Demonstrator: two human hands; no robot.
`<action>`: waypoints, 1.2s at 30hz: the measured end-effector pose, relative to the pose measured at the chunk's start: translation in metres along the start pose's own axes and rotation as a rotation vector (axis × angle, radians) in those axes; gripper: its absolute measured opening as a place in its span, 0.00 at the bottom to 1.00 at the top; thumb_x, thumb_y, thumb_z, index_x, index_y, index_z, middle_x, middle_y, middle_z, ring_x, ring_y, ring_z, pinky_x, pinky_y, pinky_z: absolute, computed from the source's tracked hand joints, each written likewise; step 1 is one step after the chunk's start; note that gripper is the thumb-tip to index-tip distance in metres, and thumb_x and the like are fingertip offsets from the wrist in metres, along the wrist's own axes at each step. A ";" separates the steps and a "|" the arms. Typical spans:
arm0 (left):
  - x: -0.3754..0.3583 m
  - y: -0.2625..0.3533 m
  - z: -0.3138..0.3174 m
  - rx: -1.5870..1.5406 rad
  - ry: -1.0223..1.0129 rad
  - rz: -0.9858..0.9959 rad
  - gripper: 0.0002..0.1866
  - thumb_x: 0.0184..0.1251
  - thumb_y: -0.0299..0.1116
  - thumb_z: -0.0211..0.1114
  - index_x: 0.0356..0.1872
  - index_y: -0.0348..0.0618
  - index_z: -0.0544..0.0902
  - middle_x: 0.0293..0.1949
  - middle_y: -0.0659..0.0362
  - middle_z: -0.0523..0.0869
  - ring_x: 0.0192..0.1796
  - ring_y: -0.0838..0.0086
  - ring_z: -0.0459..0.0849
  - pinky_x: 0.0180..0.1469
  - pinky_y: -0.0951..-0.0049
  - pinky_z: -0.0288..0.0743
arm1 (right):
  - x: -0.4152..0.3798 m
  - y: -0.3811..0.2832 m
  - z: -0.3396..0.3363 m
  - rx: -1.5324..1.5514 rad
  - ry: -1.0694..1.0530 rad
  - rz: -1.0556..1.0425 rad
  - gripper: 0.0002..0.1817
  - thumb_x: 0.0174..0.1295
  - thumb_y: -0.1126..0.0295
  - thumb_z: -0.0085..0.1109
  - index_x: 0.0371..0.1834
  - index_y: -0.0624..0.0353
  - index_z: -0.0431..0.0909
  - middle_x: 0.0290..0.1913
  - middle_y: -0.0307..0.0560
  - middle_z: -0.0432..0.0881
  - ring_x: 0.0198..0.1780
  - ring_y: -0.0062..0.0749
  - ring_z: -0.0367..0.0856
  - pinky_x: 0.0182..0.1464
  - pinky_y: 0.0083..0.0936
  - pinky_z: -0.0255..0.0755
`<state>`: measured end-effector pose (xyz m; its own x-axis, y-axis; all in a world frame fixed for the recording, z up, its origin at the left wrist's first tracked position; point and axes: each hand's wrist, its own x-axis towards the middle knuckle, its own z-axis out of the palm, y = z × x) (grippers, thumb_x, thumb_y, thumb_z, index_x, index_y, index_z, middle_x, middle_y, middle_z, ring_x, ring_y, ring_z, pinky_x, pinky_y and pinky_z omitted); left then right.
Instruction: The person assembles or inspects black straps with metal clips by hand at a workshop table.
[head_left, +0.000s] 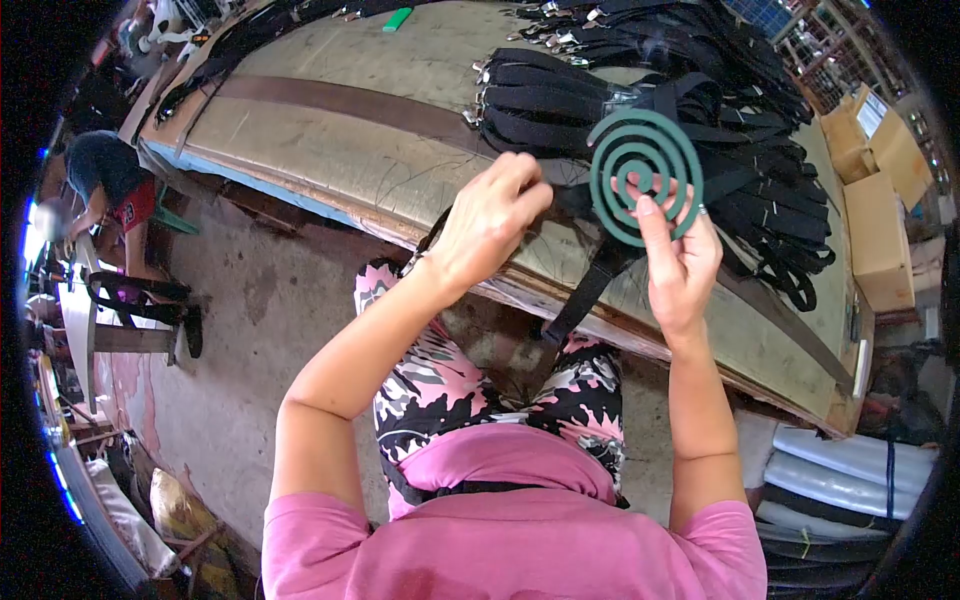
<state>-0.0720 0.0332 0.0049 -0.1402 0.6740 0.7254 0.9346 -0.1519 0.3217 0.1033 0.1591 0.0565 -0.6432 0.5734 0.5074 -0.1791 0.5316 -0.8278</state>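
My right hand (682, 265) holds up a dark green mosquito coil (598, 182), gripping it near its middle with the thumb on the near side. The coil is flat, spiral-shaped and faces me above the table's near edge. My left hand (488, 220) hovers to the left of it, fingers curled together; whatever may be between them is hidden. Beyond both hands lie bundles of black straps (535, 115) with metal clips at their ends. A loose black strap (590, 292) hangs over the near edge between my hands.
The long worktable (330, 135) carries a brown band (300, 95) and a small green object (398, 19). Cardboard boxes (880, 240) stand at its right end. Wrapped rolls (850, 470) lie below right. Another person (110, 180) bends forward at the left.
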 end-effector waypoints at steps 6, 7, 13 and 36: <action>-0.028 0.011 -0.010 -0.058 -0.102 -0.078 0.16 0.51 0.20 0.69 0.44 0.38 0.84 0.39 0.52 0.81 0.43 0.56 0.82 0.44 0.63 0.79 | -0.017 0.014 0.003 0.024 -0.040 0.071 0.08 0.70 0.78 0.58 0.48 0.71 0.81 0.45 0.49 0.82 0.41 0.24 0.81 0.43 0.20 0.75; -0.029 0.013 -0.011 -0.107 -0.086 -0.139 0.14 0.54 0.21 0.70 0.43 0.37 0.83 0.38 0.52 0.82 0.41 0.57 0.83 0.43 0.64 0.79 | -0.020 0.015 0.004 0.063 -0.018 0.109 0.08 0.70 0.78 0.57 0.48 0.71 0.80 0.45 0.48 0.82 0.42 0.23 0.81 0.43 0.20 0.75; -0.018 0.021 -0.013 -0.158 -0.050 -0.360 0.13 0.54 0.33 0.77 0.35 0.36 0.85 0.32 0.53 0.82 0.31 0.65 0.84 0.34 0.68 0.77 | -0.033 0.011 0.007 0.127 0.024 0.132 0.09 0.71 0.80 0.56 0.50 0.72 0.79 0.47 0.48 0.83 0.46 0.25 0.83 0.48 0.22 0.79; -0.016 0.028 -0.012 -0.180 0.020 -0.538 0.08 0.69 0.29 0.67 0.36 0.34 0.80 0.25 0.52 0.84 0.25 0.73 0.81 0.31 0.73 0.74 | -0.040 0.005 0.017 -0.031 -0.090 0.101 0.06 0.64 0.79 0.60 0.43 0.68 0.81 0.40 0.49 0.82 0.37 0.29 0.78 0.40 0.26 0.72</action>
<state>-0.0477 0.0093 0.0098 -0.5888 0.6768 0.4418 0.6599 0.0870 0.7463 0.1150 0.1280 0.0283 -0.7211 0.5677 0.3972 -0.0879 0.4937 -0.8652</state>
